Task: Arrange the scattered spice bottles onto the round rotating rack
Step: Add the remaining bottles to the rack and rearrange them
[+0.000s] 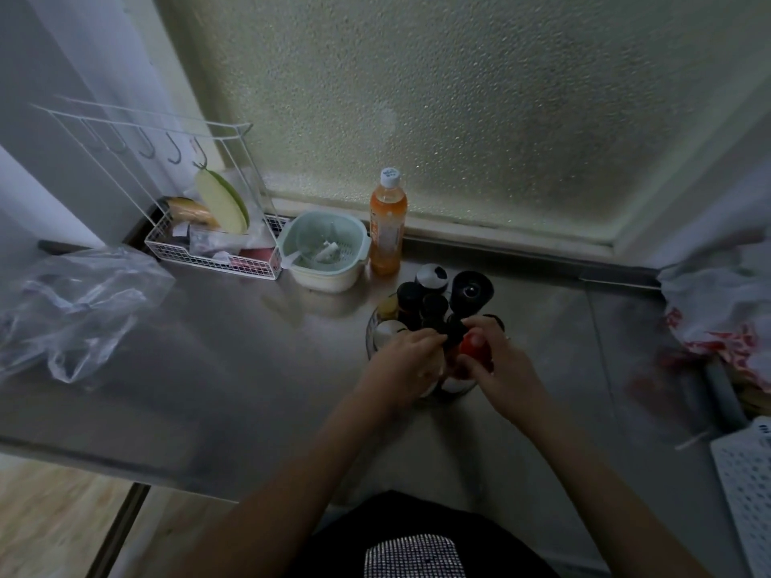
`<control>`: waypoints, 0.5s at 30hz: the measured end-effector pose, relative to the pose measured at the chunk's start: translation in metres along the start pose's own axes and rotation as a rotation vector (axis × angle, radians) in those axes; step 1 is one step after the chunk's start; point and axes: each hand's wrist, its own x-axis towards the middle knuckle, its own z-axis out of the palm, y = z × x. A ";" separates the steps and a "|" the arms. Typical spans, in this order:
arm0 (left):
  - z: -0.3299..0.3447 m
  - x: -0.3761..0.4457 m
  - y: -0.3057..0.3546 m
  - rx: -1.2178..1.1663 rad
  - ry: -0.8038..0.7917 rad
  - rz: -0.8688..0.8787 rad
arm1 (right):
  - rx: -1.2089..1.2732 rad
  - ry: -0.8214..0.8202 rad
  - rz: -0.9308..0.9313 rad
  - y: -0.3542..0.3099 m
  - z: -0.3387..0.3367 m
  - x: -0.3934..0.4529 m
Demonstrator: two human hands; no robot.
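- Both hands are in at the round rack [371, 327] on the steel counter [250, 348]; bottles are crowded upright on it, dark caps at the back, a white-topped one [432, 277] behind
- Left hand [402, 360] is curled at the rack's near-left edge, fingertips pinching toward a dark-capped bottle [454, 331]; whether it truly grips, I cannot tell
- Right hand [496, 365] is wrapped around a red-capped bottle [473, 346] at the rack's near side
- Behind: an orange drink bottle [388, 227], a pale green strainer bowl [325, 252], a white wire basket [217, 248]; a clear plastic bag [71, 310] lies far left
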 end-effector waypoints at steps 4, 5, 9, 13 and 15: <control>0.009 -0.004 -0.012 0.078 0.030 0.032 | 0.055 0.003 0.019 0.003 0.001 -0.006; 0.010 -0.006 -0.014 0.065 0.052 0.043 | 0.083 0.030 0.017 0.003 0.001 -0.008; 0.015 -0.020 -0.024 -0.103 0.261 -0.013 | 0.286 0.368 0.100 0.014 -0.010 -0.012; 0.024 -0.020 -0.042 -0.303 0.591 -0.324 | 0.187 0.301 0.457 0.044 -0.011 -0.003; 0.027 -0.015 -0.057 -0.457 0.570 -0.601 | 0.138 0.073 0.642 0.053 0.001 -0.001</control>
